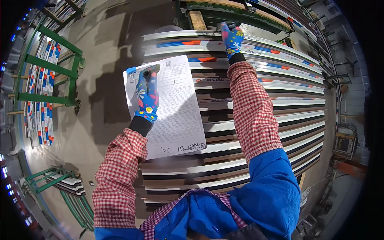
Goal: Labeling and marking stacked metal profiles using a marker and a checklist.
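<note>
A stack of paper sheets (176,108), printed with tables and handwritten at the bottom, lies on the left ends of long profiles (224,116). A blue binder clip (131,72) grips its upper left corner. My left hand (148,92), in a blue flowered glove with dark fingertips, is over the upper part of the sheets. Its fingers are curled together; whatever they hold is hidden. At the far edge of the profiles, my right hand (233,39) wears a matching glove. Its fingers are bent at the farthest profile, and I cannot make out what is in them.
The white and brown profiles lie side by side, several with blue and orange printed film. A green frame with wooden blocks (197,20) stands beyond them. At left, a green rack (48,68) holds more profiles; another green stand (56,180) is at lower left. Grey floor (102,24) lies between.
</note>
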`<state>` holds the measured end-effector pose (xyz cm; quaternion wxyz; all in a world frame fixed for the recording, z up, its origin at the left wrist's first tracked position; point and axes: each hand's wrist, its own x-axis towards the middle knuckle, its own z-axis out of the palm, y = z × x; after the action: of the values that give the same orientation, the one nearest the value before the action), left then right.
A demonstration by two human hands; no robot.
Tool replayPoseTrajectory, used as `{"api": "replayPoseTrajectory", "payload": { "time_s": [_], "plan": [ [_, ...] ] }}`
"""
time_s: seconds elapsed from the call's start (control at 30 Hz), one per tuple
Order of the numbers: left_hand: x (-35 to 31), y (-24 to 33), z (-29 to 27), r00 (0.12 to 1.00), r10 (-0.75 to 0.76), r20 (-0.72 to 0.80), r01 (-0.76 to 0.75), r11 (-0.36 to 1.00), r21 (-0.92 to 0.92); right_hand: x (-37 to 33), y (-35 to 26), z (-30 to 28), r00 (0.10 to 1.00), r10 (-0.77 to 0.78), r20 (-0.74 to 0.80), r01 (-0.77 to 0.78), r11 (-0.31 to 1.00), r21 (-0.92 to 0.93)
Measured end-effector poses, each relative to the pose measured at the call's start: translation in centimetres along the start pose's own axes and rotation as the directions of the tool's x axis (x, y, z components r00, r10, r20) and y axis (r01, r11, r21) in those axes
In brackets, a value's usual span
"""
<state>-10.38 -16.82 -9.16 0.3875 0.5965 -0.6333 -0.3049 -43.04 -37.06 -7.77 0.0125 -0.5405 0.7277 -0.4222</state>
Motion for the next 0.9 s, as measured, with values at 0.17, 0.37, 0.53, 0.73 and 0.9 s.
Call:
{"api": "replayPoseTrajectory", "payload": {
  "time_s": [0.17,0.37,0.53,0.73,0.9],
  "plan": [
    [0.0,1.3,0.1,0.957,0.091,-0.277,-0.197,0.901,-0.387,-0.1,-0.8,0.3,1.0,-0.013,-0.02,0.014,0.998,0.06],
    [0.2,1.6,-0.7,0.995,-0.051,-0.087,0.038,0.989,-0.146,0.1,-0.5,0.7,0.999,0.036,-0.028,-0.034,0.998,0.043],
    [0.4,0.9,-0.5,0.985,0.046,-0.166,-0.049,0.999,-0.014,0.3,-0.5,1.0,0.998,0.057,-0.006,-0.056,0.997,0.057],
    [0.6,-0.2,0.3,0.981,0.083,-0.176,-0.095,0.994,-0.062,-0.4,-0.9,0.5,0.993,0.03,-0.114,-0.029,1.0,0.011],
    [0.5,0.8,0.2,0.989,0.056,-0.138,-0.063,0.997,-0.046,-0.2,-0.8,-0.1,0.992,0.101,-0.069,-0.096,0.992,0.081]
  ]
}}
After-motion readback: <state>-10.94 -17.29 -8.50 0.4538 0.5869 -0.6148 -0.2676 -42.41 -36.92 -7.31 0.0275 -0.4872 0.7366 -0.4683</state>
